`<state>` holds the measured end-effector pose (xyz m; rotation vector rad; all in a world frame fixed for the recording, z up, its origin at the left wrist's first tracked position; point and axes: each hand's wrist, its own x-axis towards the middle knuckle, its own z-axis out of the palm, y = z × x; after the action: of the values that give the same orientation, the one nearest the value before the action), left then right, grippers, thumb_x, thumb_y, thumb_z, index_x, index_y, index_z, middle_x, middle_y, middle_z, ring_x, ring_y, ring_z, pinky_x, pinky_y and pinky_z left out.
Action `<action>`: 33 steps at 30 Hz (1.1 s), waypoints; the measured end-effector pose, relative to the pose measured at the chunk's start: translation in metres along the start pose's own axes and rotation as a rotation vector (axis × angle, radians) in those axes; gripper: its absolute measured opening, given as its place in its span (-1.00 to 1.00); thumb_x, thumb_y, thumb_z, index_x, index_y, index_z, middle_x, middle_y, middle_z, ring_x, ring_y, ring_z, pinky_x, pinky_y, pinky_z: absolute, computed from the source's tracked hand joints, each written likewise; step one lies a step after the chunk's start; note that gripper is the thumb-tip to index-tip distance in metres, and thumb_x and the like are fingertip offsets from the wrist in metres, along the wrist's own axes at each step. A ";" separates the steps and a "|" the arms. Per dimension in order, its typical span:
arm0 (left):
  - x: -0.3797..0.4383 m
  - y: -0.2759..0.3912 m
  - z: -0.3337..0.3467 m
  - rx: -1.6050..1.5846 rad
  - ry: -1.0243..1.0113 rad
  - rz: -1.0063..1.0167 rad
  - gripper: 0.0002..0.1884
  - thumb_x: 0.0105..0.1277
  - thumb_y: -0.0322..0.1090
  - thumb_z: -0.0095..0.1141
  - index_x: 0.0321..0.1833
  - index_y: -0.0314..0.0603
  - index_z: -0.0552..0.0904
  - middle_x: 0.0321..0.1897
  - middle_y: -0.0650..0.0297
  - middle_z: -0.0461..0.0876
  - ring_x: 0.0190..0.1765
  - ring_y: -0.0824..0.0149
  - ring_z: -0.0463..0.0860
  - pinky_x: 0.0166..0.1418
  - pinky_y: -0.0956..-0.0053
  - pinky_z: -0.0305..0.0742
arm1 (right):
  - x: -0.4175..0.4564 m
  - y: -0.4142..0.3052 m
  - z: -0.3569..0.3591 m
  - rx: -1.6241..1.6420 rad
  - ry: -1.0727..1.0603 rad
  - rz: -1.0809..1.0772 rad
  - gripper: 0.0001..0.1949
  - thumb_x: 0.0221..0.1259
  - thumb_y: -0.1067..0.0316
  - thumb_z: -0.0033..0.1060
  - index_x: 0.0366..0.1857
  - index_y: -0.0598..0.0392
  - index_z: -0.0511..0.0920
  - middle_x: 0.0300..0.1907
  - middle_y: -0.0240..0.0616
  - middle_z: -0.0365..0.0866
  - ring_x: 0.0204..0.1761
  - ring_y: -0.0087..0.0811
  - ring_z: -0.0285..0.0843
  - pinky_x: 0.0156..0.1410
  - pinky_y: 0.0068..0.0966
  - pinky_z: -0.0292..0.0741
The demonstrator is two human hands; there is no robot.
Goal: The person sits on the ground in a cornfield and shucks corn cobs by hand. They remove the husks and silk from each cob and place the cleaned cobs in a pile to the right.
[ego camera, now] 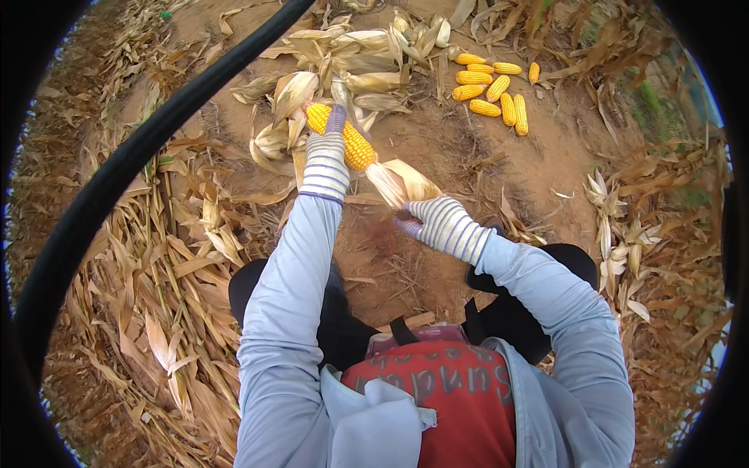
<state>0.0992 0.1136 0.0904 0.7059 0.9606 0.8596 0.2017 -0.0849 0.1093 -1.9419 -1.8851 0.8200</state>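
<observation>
My left hand (329,140), in a striped knit glove, is closed around an ear of yellow corn (358,148) with its kernels bare. From the ear's lower end, pale husk leaves (404,182) stretch down to the right. My right hand (439,223), gloved alike, grips the far end of these leaves, its fingertips partly hidden by the husk and the hand. Just beyond my left hand lies a heap of corn in dry husks (368,82).
Several husked yellow cobs (497,88) lie on the bare soil at the far right. Dry corn stalks and leaves (169,281) cover the ground on the left. More husks (620,240) lie to the right. A dark curved bar (158,123) crosses the upper left of the view.
</observation>
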 end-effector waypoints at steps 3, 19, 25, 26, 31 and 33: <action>-0.002 -0.009 -0.001 0.020 -0.084 0.053 -0.65 0.18 -0.27 0.21 -0.11 -0.29 0.39 -0.52 0.12 0.55 -0.57 0.24 0.57 -0.49 0.37 0.53 | 0.001 0.017 0.014 0.018 -0.008 -0.123 -0.67 0.09 0.13 0.21 -0.20 0.18 0.54 -0.40 -0.02 0.62 -0.30 -0.09 0.61 -0.22 -0.36 0.52; -0.012 -0.042 0.014 0.662 -0.390 0.244 -0.23 -0.06 -0.32 0.42 0.19 -0.39 0.27 -0.16 0.17 0.54 -0.17 0.36 0.52 -0.05 0.53 0.48 | 0.035 0.026 -0.039 0.444 0.111 0.240 -0.66 0.17 0.14 0.17 -0.12 0.19 0.50 -0.28 -0.24 0.62 -0.32 -0.51 0.54 -0.20 -0.55 0.52; 0.002 -0.087 0.023 0.037 -0.427 -0.247 -0.50 0.22 -0.13 0.14 0.16 -0.17 0.35 -0.13 0.18 0.53 -0.17 0.32 0.55 -0.04 0.49 0.52 | 0.051 0.025 -0.034 0.808 0.165 0.277 -0.54 0.07 0.18 0.25 0.00 0.25 0.44 -0.17 -0.17 0.62 -0.11 -0.36 0.56 0.05 -0.50 0.45; 0.000 -0.089 0.026 -0.071 -0.395 -0.360 -0.56 0.28 -0.09 0.08 0.14 -0.14 0.39 -0.16 0.19 0.54 -0.19 0.32 0.55 -0.04 0.47 0.52 | 0.052 0.031 -0.023 0.948 0.237 0.194 -0.50 0.04 0.20 0.28 0.03 0.25 0.40 -0.15 -0.14 0.60 -0.11 -0.38 0.55 0.06 -0.49 0.45; -0.031 -0.059 0.055 -0.540 -0.358 -0.563 -0.50 0.22 -0.04 0.14 0.13 -0.16 0.39 -0.14 0.16 0.52 -0.10 0.25 0.54 0.04 0.35 0.50 | 0.056 0.033 -0.030 0.897 0.331 0.215 -0.41 0.00 0.16 0.34 0.07 0.28 0.36 -0.11 -0.16 0.57 -0.09 -0.40 0.53 0.07 -0.51 0.44; -0.032 -0.061 0.048 -0.396 -0.344 -0.348 -0.32 0.05 0.03 0.24 0.16 -0.20 0.34 -0.09 0.12 0.53 -0.02 0.20 0.53 0.14 0.28 0.37 | 0.057 0.025 -0.034 0.833 0.397 0.208 -0.35 0.01 0.13 0.35 0.12 0.29 0.29 -0.07 -0.19 0.54 -0.06 -0.43 0.50 0.10 -0.53 0.44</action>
<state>0.1513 0.0495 0.0724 0.3151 0.5569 0.5710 0.2398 -0.0250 0.1108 -1.5947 -0.9005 0.9759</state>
